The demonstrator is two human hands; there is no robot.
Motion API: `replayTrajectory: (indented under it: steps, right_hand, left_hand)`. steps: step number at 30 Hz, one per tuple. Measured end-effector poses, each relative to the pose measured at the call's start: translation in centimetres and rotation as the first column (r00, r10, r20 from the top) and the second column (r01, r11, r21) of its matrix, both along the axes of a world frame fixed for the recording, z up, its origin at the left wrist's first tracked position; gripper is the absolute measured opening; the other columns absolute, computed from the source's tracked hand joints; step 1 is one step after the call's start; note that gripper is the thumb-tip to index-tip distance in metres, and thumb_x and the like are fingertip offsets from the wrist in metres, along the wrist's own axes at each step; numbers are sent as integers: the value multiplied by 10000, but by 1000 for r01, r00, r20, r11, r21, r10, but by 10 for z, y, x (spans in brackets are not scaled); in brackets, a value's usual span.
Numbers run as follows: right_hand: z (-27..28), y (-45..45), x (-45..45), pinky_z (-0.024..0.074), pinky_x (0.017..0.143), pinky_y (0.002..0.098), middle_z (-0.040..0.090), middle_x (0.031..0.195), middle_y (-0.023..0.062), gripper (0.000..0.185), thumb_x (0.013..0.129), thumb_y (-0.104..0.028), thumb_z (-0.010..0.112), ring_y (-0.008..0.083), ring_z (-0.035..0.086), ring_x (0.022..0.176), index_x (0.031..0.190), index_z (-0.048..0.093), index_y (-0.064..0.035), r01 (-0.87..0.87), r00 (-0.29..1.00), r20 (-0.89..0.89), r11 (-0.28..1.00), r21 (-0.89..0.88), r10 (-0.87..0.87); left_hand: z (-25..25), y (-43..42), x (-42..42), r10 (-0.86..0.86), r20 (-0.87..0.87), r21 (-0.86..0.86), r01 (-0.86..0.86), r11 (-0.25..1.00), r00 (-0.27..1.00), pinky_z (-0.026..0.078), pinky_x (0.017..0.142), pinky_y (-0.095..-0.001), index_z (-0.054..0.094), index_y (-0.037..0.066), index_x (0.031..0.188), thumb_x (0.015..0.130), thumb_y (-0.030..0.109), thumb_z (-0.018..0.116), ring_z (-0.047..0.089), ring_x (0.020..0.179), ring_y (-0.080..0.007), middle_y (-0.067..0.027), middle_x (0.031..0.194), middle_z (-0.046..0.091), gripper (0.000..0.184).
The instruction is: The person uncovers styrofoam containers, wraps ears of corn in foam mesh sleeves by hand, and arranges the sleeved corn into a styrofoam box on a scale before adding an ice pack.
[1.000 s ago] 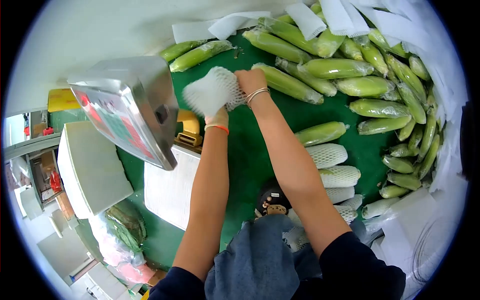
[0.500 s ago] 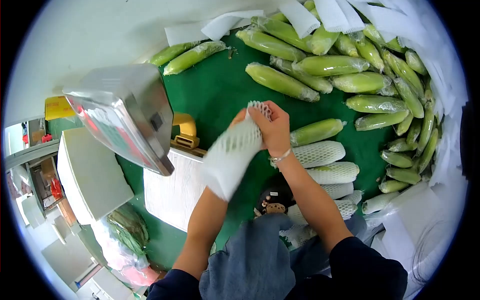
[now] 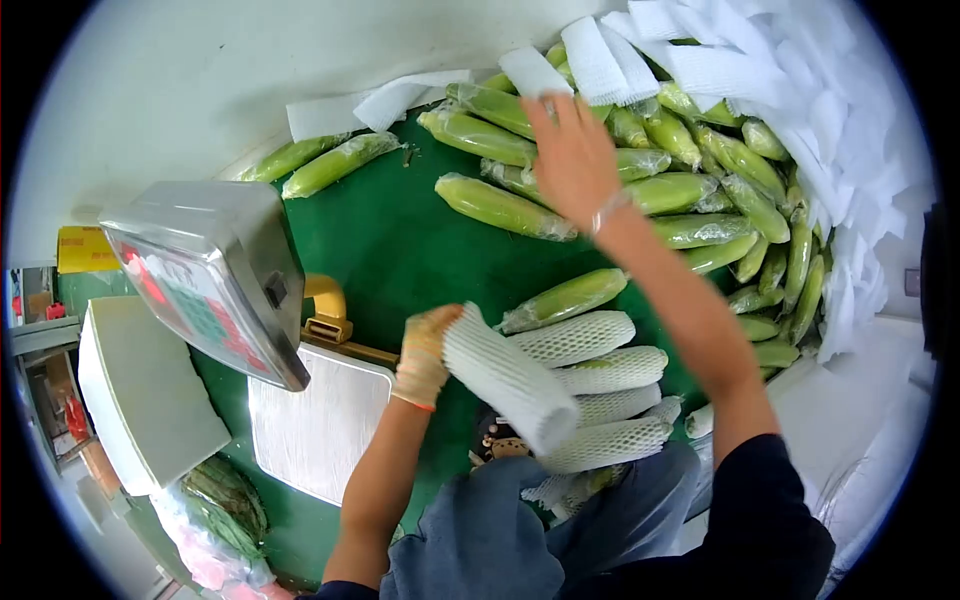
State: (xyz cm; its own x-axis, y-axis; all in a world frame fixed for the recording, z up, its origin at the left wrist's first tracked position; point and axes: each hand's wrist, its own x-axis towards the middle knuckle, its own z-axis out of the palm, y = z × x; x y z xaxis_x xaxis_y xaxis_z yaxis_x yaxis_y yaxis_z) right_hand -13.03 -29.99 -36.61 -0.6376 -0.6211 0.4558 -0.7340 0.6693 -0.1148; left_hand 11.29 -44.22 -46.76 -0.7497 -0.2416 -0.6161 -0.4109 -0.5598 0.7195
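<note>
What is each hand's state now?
Left hand: closed, holding a white tubular foam-mesh sleeve.
Right hand: open, outstretched at a flat white foam sleeve.

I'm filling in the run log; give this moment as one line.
left hand: holds white foam net sleeve | right hand: above plastic-wrapped corn | fingertips near flat foam sleeve: contact unclear

Navy slvs [image 3: 770, 505], L hand [image 3: 428, 345] w/ pale glove [image 3: 422, 373], orng cuff [image 3: 413, 403].
</note>
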Motion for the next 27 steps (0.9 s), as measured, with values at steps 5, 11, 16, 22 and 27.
replayTrajectory:
  steps: [5, 11, 16, 22, 27]
  right_hand:
    - [-36, -16, -109, 461, 775, 401, 573, 1058, 106, 357, 774, -79, 540, 298, 554, 965, 1127, 555, -123, 21, 968, -225, 867, 498, 106]
    - [72, 46, 15, 508, 734, 353, 611, 966, 61, 186, 831, -97, 612, 235, 600, 870, 1008, 555, -83, -50, 915, 340, 899, -435, 216]
    - [43, 128, 123, 498, 687, 213, 621, 909, 9, 200, 814, -87, 670, 79, 595, 833, 983, 564, -72, 472, 218, 795, 652, -593, 566]
    - [-50, 69, 218, 452, 646, 209, 601, 921, 5, 178, 821, -90, 672, 78, 564, 771, 965, 581, -41, 898, 169, 774, 228, -376, 610]
    - [-70, 46, 213, 444, 669, 248, 597, 898, 37, 65, 839, -63, 619, 99, 555, 778, 868, 570, -31, 733, 550, 828, 411, -542, 111]
  left_hand:
    - [3, 80, -4, -468, -148, -705, 239, 668, 871, 504, 709, -276, 658, 15, 876, 810, 49, 569, 637, 763, -177, -117, 833, 662, 116]
    - [2, 136, -16, -627, -42, -455, 543, 705, 778, 482, 718, -274, 638, 1, 842, 810, 136, 626, 612, 776, -177, -102, 829, 649, 139]
    - [37, 91, -17, -260, -179, 9, 265, 964, 949, 480, 762, -236, 633, 27, 1049, 856, 156, 640, 593, 885, -116, -47, 1004, 644, 233]
    - [66, 111, -26, -22, 68, 316, 0, 949, 997, 455, 641, -206, 629, 4, 994, 846, 116, 665, 568, 760, -95, -48, 896, 624, 189]
    - [46, 90, -23, -73, -128, 67, 83, 994, 989, 422, 607, -208, 595, 38, 921, 863, 182, 656, 514, 702, -59, 1, 842, 591, 167]
